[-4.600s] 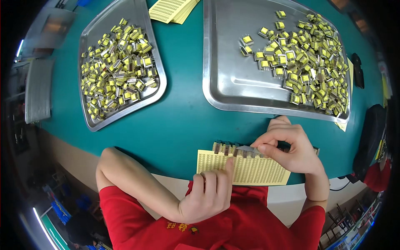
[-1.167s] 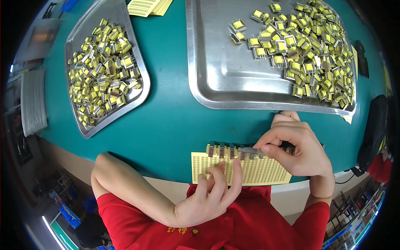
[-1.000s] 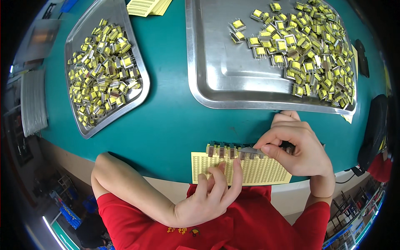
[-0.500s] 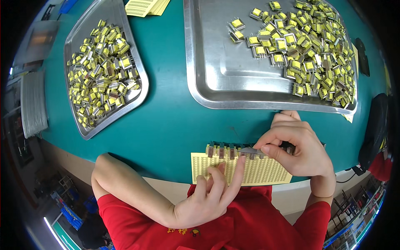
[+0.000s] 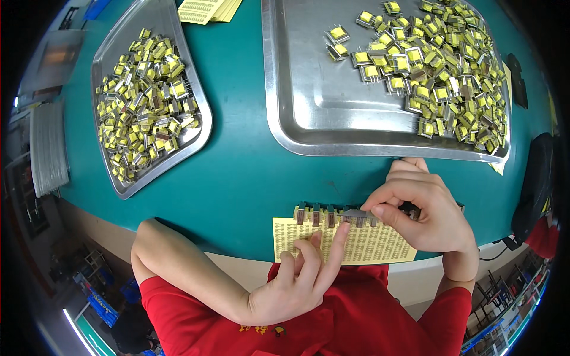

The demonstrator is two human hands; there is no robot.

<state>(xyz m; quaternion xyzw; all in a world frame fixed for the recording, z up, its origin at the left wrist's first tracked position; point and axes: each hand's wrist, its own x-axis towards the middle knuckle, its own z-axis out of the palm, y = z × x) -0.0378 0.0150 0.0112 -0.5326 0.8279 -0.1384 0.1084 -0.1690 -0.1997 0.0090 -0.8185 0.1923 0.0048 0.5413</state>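
A row of small yellow-taped transformers stands along the far edge of a yellow printed label sheet at the table's near edge. Over the row, my right hand pinches a thin grey blade-like strip between thumb and forefinger. Its other fingers are curled, and the exact kind of strip is unclear. My left hand lies over the sheet with one finger stretched out to a transformer near the strip. The other fingers are loosely bent, holding nothing that I can see. My right hand hides the row's right part.
A large metal tray with many loose transformers stands ahead on the green table. Another metal tray of transformers is at the left. More yellow sheets lie between them at the back. A black object lies far right.
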